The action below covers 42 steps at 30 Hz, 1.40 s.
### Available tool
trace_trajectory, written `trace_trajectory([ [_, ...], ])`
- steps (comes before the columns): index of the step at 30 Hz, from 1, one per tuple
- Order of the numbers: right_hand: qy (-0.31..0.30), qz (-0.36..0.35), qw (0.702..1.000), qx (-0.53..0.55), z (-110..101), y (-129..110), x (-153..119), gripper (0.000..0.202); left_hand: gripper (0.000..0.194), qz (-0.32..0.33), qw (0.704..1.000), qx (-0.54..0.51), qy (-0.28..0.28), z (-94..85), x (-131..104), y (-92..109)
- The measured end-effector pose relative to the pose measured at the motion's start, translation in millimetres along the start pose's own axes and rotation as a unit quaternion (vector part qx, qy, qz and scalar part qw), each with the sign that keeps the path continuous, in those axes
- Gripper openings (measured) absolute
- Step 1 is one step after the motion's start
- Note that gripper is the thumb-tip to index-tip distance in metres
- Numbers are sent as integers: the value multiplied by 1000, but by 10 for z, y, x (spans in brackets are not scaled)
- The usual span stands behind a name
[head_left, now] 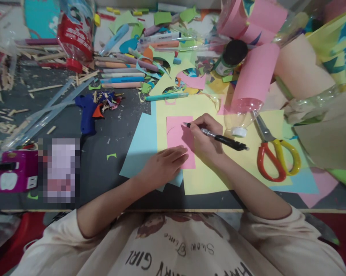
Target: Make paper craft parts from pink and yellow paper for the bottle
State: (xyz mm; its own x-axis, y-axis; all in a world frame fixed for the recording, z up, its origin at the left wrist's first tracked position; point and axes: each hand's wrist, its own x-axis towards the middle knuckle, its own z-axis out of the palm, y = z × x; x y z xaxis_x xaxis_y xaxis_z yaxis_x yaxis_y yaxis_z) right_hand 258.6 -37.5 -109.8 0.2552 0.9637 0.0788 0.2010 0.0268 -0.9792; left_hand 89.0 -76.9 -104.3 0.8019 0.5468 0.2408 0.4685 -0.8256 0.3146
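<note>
A small pink paper sheet (177, 134) lies on a larger yellow sheet (210, 180), with a light blue sheet (144, 142) partly beneath on the left. My left hand (168, 163) rests flat on the lower part of the pink paper, fingers stretched out. In my right hand (209, 134) is a black pen (228, 142), its tip at the upper right of the pink paper. A thin curved line shows on that paper. Right of my hand lie scissors (272, 153) with one red and one yellow handle, and a pink-wrapped plastic bottle (254, 80) with a white cap.
A blue glue gun (88, 111) lies on the left, near a blurred-out phone-like object (62, 168) and a purple box (17, 170). Markers (122, 80), paper scraps and a red-labelled bottle (76, 34) crowd the back. Wooden sticks (46, 88) are scattered at far left.
</note>
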Motion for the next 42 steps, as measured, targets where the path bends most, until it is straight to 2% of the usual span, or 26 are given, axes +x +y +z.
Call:
trace_trajectory([
  [3, 29, 10, 999, 36, -16, -6, 53, 14, 26, 1, 1000, 10, -8, 3, -3, -16],
  [6, 25, 30, 998, 56, -32, -45, 83, 12, 29, 5, 1000, 17, -15, -5, -4, -24],
  [12, 36, 27, 998, 52, -42, -64, 61, 11, 28, 12, 1000, 25, -10, -41, -11, -26],
  [16, -4, 31, 999, 35, -60, -44, 38, 9, 26, -23, 1000, 21, -2, -47, -12, -65],
  [22, -39, 23, 997, 69, -69, -55, 53, 16, 39, -31, 999, 40, -6, 15, -8, -123],
  [28, -92, 73, 985, 125, -8, -80, 111, 29, 43, -33, 994, 100, -20, 50, -35, -47],
  [33, -116, 51, 985, 116, 80, 9, 166, 39, 48, -32, 990, 137, -25, 64, -51, -4],
  [42, -152, 51, 983, 90, 98, 39, 161, 31, 52, -38, 988, 145, -32, 104, -54, -6],
])
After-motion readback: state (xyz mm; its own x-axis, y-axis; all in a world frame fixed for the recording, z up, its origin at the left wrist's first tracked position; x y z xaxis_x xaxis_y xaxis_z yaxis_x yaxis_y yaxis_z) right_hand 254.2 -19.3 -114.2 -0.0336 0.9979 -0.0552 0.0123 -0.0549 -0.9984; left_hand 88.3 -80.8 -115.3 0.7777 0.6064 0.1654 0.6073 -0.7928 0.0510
